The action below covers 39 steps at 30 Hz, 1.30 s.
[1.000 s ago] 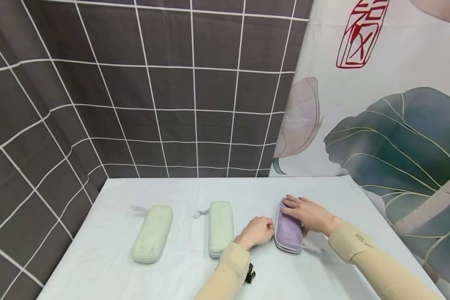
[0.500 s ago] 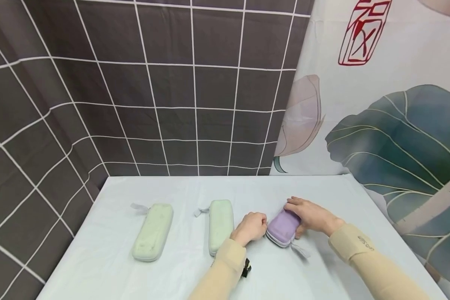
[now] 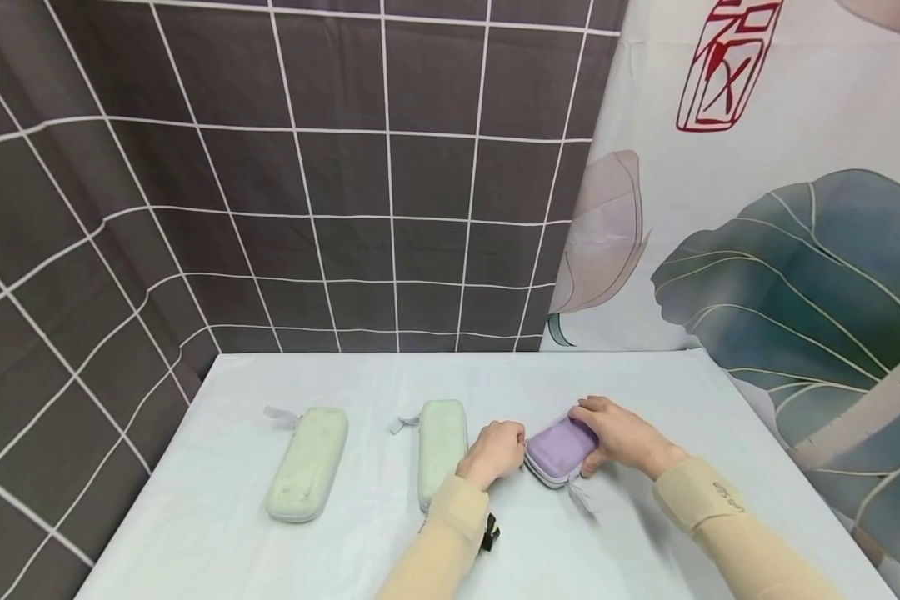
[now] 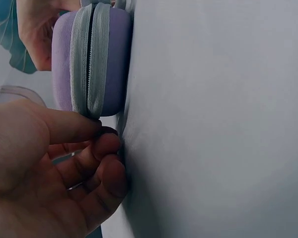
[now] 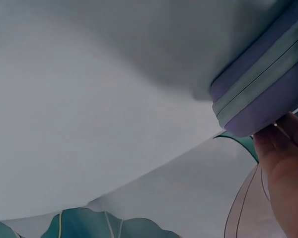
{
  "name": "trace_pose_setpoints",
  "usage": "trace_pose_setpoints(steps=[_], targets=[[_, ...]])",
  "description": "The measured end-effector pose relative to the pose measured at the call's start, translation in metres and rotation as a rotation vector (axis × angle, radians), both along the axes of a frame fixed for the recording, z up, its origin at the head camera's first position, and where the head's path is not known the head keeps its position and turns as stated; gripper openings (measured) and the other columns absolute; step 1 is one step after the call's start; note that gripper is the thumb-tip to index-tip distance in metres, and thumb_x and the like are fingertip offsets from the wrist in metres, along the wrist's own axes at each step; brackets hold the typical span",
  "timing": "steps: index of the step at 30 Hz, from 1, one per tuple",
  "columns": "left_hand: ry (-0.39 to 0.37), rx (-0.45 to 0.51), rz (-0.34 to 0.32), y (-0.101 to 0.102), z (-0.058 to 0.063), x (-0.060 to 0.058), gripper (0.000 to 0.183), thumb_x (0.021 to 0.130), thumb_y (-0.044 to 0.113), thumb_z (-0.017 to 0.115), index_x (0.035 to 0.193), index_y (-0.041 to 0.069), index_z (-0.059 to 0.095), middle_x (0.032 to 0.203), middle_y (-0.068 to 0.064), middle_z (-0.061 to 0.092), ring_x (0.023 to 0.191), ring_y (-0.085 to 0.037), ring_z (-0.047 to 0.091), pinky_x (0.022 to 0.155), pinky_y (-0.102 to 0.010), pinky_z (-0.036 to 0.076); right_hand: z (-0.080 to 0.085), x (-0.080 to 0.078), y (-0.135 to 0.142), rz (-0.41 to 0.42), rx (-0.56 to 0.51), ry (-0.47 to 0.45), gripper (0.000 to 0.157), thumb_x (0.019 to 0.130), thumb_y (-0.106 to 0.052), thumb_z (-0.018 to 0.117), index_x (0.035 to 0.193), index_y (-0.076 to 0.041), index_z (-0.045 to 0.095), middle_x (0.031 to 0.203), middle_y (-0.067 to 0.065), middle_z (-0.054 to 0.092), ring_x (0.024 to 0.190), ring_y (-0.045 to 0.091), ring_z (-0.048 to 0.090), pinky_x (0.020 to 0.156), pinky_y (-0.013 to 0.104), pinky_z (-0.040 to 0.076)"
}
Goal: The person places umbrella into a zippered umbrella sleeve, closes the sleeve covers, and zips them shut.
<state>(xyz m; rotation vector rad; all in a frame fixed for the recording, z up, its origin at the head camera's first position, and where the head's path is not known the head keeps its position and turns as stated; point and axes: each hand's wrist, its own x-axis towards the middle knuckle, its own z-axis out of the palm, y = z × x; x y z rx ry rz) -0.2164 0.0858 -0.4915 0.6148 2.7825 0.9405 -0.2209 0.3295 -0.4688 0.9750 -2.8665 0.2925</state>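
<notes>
A purple zippered case [image 3: 558, 450] lies slanted on the white table, its near end toward the left hand. The right hand [image 3: 621, 435] grips its far right end, fingers over the edge and thumb along the near side. At the near left corner, the left hand [image 3: 493, 452] pinches a small dark zipper pull [image 4: 108, 130] between thumb and fingertips. Grey zipper tape [image 4: 89, 64] runs round the case's side, with teeth showing along a dark line. A grey fabric strap [image 3: 581, 500] hangs from the near right corner. In the right wrist view, fingers [image 5: 283, 134] touch the case's purple shell.
Two pale green zippered cases lie to the left: one [image 3: 442, 446] close beside the left forearm, the other [image 3: 307, 465] farther left. Both have grey straps at their far ends. Behind the white table [image 3: 217, 550] hang a dark grid curtain [image 3: 345, 183] and a leaf-patterned cloth [image 3: 787, 275].
The purple case has turned so its near end swings left. The left hand has moved left with that end. The right hand has shifted from lying over its top to gripping its far end.
</notes>
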Motion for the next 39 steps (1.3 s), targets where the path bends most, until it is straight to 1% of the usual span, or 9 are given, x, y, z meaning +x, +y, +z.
trace_pose_setpoints(steps=[4, 8, 11, 15, 20, 25, 31, 34, 39], targets=[[0.0, 0.0, 0.011, -0.002, 0.002, -0.002, 0.026, 0.093, 0.007, 0.057, 0.069, 0.013, 0.052, 0.057, 0.002, 0.045, 0.051, -0.011, 0.043, 0.046, -0.024, 0.035, -0.001, 0.001, -0.004, -0.054, 0.007, 0.011, 0.079, 0.048, -0.041, 0.092, 0.113, -0.006, 0.063, 0.118, 0.028, 0.059, 0.109, 0.047, 0.056, 0.089, 0.059, 0.045], [0.019, -0.006, 0.022, -0.004, 0.004, -0.002, 0.025, 0.091, 0.006, 0.057, 0.068, 0.013, 0.051, 0.056, 0.002, 0.045, 0.051, -0.012, 0.044, 0.047, -0.024, 0.036, -0.003, 0.004, -0.008, -0.097, -0.003, 0.035, 0.077, 0.047, -0.043, 0.093, 0.109, -0.007, 0.063, 0.113, 0.027, 0.061, 0.106, 0.046, 0.057, 0.086, 0.059, 0.047], [0.035, -0.015, 0.035, -0.005, 0.006, -0.002, 0.028, 0.091, 0.006, 0.057, 0.066, 0.013, 0.047, 0.055, 0.002, 0.041, 0.05, -0.013, 0.042, 0.046, -0.025, 0.034, -0.005, 0.005, -0.012, -0.129, -0.002, 0.063, 0.076, 0.046, -0.047, 0.092, 0.104, -0.009, 0.063, 0.109, 0.025, 0.063, 0.102, 0.043, 0.058, 0.083, 0.058, 0.048], [0.028, 0.0, 0.053, -0.006, 0.006, -0.002, 0.032, 0.09, 0.006, 0.058, 0.064, 0.013, 0.042, 0.053, 0.003, 0.036, 0.048, -0.012, 0.038, 0.045, -0.025, 0.032, -0.005, 0.006, -0.017, -0.19, 0.032, 0.083, 0.075, 0.046, -0.053, 0.09, 0.1, -0.01, 0.061, 0.101, 0.021, 0.064, 0.094, 0.038, 0.059, 0.078, 0.055, 0.049], [0.02, 0.032, 0.07, -0.007, 0.005, -0.002, 0.034, 0.089, 0.006, 0.059, 0.063, 0.015, 0.039, 0.053, 0.005, 0.034, 0.048, -0.011, 0.036, 0.045, -0.025, 0.03, -0.002, 0.009, -0.024, -0.261, 0.103, 0.071, 0.081, 0.047, -0.053, 0.089, 0.106, -0.005, 0.062, 0.089, 0.013, 0.064, 0.08, 0.03, 0.055, 0.068, 0.05, 0.05], [0.014, 0.048, 0.085, -0.006, 0.003, -0.002, 0.032, 0.089, 0.004, 0.057, 0.063, 0.015, 0.04, 0.053, 0.004, 0.036, 0.048, -0.011, 0.037, 0.044, -0.025, 0.031, -0.001, 0.012, -0.031, -0.31, 0.149, 0.081, 0.087, 0.048, -0.055, 0.088, 0.111, -0.001, 0.063, 0.084, 0.016, 0.065, 0.077, 0.032, 0.057, 0.064, 0.05, 0.051], [-0.017, 0.041, 0.121, -0.004, 0.004, -0.006, 0.03, 0.093, 0.006, 0.054, 0.066, 0.013, 0.043, 0.056, 0.001, 0.039, 0.049, -0.013, 0.038, 0.045, -0.026, 0.032, -0.003, 0.015, -0.043, -0.372, 0.147, 0.131, 0.078, 0.047, -0.056, 0.088, 0.099, -0.004, 0.062, 0.077, 0.016, 0.065, 0.067, 0.033, 0.056, 0.056, 0.049, 0.05], [-0.026, 0.035, 0.14, -0.004, 0.005, -0.009, 0.027, 0.093, 0.006, 0.053, 0.067, 0.012, 0.046, 0.058, 0.0, 0.042, 0.05, -0.014, 0.039, 0.046, -0.027, 0.033, -0.004, 0.017, -0.05, -0.407, 0.141, 0.162, 0.073, 0.048, -0.056, 0.089, 0.091, -0.005, 0.059, 0.072, 0.016, 0.063, 0.062, 0.034, 0.055, 0.053, 0.049, 0.049], [-0.035, 0.017, 0.153, -0.003, 0.008, -0.012, 0.024, 0.092, 0.006, 0.055, 0.069, 0.012, 0.051, 0.059, -0.001, 0.046, 0.053, -0.015, 0.044, 0.047, -0.028, 0.035, -0.005, 0.021, -0.06, -0.477, 0.115, 0.194, 0.068, 0.05, -0.054, 0.089, 0.082, -0.005, 0.056, 0.067, 0.016, 0.06, 0.057, 0.034, 0.053, 0.05, 0.048, 0.047]])
